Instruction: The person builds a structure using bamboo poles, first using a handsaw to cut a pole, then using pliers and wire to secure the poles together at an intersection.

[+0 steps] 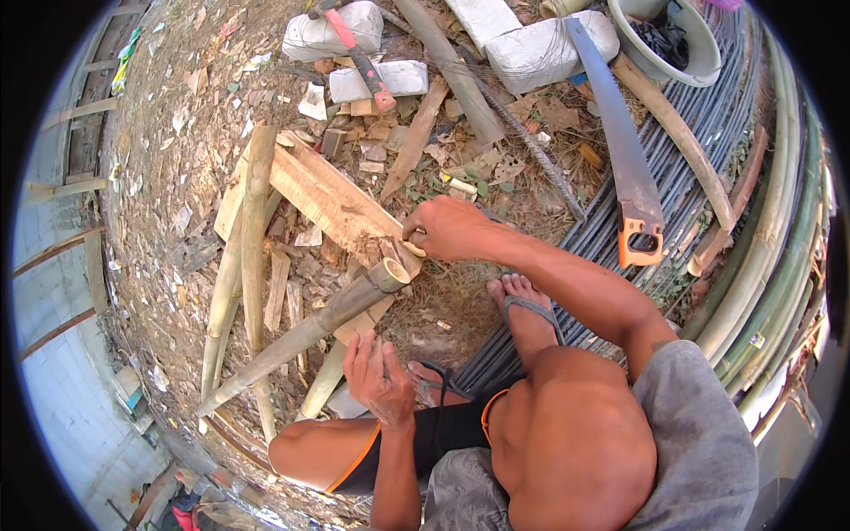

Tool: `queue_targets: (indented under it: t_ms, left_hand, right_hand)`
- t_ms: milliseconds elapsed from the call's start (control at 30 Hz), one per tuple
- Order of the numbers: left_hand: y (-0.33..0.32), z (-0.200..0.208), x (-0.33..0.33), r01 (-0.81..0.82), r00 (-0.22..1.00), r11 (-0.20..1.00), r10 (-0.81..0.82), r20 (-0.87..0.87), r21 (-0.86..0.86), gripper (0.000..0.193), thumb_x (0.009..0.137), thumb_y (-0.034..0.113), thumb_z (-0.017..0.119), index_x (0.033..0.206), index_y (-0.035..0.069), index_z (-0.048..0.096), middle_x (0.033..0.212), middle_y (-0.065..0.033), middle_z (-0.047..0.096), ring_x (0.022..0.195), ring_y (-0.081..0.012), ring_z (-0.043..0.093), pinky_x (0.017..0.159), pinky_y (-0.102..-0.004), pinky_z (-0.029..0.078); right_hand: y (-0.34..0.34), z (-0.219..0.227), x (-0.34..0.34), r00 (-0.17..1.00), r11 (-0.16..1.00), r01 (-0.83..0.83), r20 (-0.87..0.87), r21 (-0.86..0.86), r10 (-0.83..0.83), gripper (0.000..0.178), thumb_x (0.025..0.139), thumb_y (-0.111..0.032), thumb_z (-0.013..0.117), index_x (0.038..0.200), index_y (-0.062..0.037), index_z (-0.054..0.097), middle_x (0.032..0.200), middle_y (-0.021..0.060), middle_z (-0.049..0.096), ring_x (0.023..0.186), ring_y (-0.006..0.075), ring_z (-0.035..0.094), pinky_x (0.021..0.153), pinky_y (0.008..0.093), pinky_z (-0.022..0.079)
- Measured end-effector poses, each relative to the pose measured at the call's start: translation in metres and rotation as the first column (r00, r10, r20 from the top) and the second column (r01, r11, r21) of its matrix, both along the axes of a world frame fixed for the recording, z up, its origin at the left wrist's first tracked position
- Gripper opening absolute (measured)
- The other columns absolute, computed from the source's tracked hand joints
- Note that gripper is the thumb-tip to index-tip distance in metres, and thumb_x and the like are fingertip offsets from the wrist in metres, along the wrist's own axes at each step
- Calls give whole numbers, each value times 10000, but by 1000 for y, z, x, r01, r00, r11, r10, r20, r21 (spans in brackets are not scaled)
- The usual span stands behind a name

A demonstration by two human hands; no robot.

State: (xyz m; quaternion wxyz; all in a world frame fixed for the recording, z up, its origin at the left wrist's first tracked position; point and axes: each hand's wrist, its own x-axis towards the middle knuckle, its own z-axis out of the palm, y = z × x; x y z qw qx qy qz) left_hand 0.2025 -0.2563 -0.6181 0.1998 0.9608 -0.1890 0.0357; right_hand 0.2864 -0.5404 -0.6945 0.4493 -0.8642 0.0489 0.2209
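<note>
My right hand (440, 228) has its fingers curled closed at the near end of a pale wooden plank (332, 196). A small light sliver (413, 250) shows by its fingertips, but what they hold, if anything, is hidden. Just below lies a bamboo pole (305, 341), slanting from lower left, its hollow cut end facing up right. My left hand (379, 380) is beside this pole, palm partly up, fingers loosely stretched and apart, with nothing in it.
Upright-looking bamboo lengths (256, 239) cross the pole at left. A hammer (359, 57) rests on white blocks (390, 80). At right lie a handsaw (624, 150), a bundle of steel rods (708, 133) and long bamboo poles (779, 221). A bucket (708, 66) stands behind.
</note>
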Motion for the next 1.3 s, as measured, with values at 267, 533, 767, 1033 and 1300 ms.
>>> queue_targets:
  t_ms: [267, 533, 767, 1033, 1300]
  left_hand:
    - [-24, 18, 3, 72, 978, 977, -109, -178, -202, 108, 992, -3, 684, 1035, -71, 757, 1203, -252, 784, 1115, -410, 773, 994, -455, 601]
    - [-18, 18, -5, 18, 971, 976, -68, -228, -215, 90, 1000, 2, 679, 1050, -58, 725, 1207, -264, 775, 1095, -390, 772, 981, -440, 598]
    - [-31, 18, -12, 169, 963, 966, -204, -178, -195, 129, 995, -23, 685, 1104, -54, 746, 1206, -226, 776, 1176, -385, 760, 1023, -457, 591]
    - [-46, 25, 9, 100, 964, 964, -155, -215, -246, 137, 971, -21, 706, 1098, -57, 743, 1167, -223, 784, 1151, -396, 768, 992, -458, 605]
    - [-21, 20, -14, 74, 980, 976, -109, -167, -204, 143, 977, 9, 718, 1104, -51, 742, 1136, -223, 783, 1016, -346, 781, 889, -429, 622]
  right_hand:
    - [-15, -1, -10, 996, 988, 87, -12, 124, -87, 325, 907, -185, 678, 1180, -195, 854, 1042, 196, 813, 1015, 403, 775, 911, 510, 606]
    - [-12, -27, -4, 973, 987, 139, 175, 82, -152, 284, 958, -239, 687, 1182, -143, 835, 962, 201, 801, 839, 396, 765, 824, 514, 594]
    - [7, -97, -4, 999, 995, 27, 16, 97, -29, 240, 979, -268, 722, 1124, -95, 803, 966, 154, 808, 878, 334, 769, 805, 473, 580]
    - [29, -91, -69, 921, 870, 387, -169, 306, -350, 330, 982, -303, 746, 1233, -105, 824, 1049, 203, 811, 926, 348, 773, 844, 457, 587]
    - [14, -73, -40, 911, 881, 405, -27, 245, -411, 330, 1003, -250, 647, 1217, -67, 817, 974, 222, 800, 890, 361, 770, 836, 465, 588]
